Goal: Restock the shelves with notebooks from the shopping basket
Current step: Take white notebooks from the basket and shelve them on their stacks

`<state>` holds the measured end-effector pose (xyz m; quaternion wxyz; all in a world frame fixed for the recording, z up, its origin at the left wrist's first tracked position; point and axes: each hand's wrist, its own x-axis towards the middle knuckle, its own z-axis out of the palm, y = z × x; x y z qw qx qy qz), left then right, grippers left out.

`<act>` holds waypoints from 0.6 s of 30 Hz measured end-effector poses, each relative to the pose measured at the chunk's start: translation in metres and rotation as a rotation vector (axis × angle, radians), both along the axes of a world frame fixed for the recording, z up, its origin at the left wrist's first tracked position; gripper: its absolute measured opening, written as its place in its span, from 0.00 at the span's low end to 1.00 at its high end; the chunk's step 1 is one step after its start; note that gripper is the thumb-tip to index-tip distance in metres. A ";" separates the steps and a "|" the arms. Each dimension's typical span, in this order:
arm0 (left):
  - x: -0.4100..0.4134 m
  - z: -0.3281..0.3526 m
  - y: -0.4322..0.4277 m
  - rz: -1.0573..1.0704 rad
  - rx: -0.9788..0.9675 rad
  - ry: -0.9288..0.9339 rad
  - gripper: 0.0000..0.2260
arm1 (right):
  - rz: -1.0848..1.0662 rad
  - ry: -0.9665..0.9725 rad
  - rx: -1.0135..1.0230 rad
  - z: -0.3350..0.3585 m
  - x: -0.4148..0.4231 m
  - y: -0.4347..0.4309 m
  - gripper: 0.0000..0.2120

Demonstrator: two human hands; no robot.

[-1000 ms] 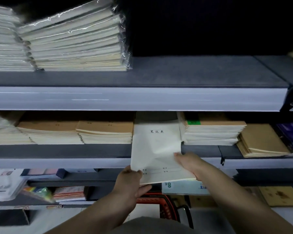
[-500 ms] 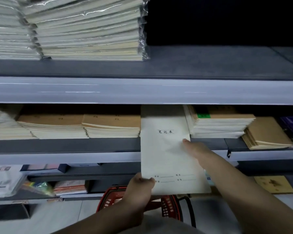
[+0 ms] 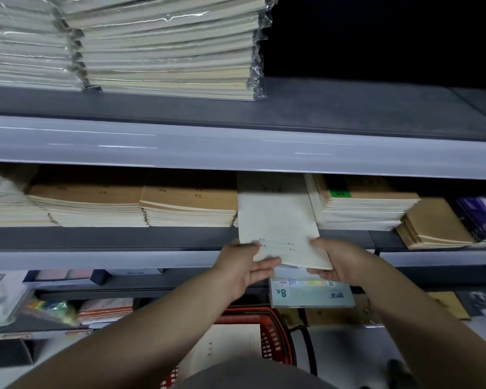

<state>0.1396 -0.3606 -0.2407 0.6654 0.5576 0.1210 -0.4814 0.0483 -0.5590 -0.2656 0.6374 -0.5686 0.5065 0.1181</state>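
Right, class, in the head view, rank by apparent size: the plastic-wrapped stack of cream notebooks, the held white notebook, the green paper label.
1. Plastic-wrapped stack of cream notebooks.
2. White notebook, though nearer the camera.
3. Green label.

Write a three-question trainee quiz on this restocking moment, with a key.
1. True or false: the left hand alone holds the white notebook.
2. The notebook's far end sits over which shelf? A top; B middle shelf; C bottom.
3. What colour is the basket below the hands?
Key: 1 false, the right hand grips it too; 2 B; 3 red.
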 end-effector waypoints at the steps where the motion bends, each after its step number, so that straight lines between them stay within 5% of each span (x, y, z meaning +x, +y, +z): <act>1: 0.004 -0.001 -0.002 -0.012 0.004 -0.047 0.09 | 0.040 0.020 0.010 -0.001 -0.005 0.000 0.12; 9: 0.031 -0.017 -0.003 -0.276 0.307 -0.687 0.18 | -0.270 -0.239 0.076 0.005 0.006 0.009 0.05; 18: 0.048 -0.036 -0.011 -0.183 0.280 -0.628 0.13 | -0.361 -0.209 0.133 -0.005 0.041 0.014 0.11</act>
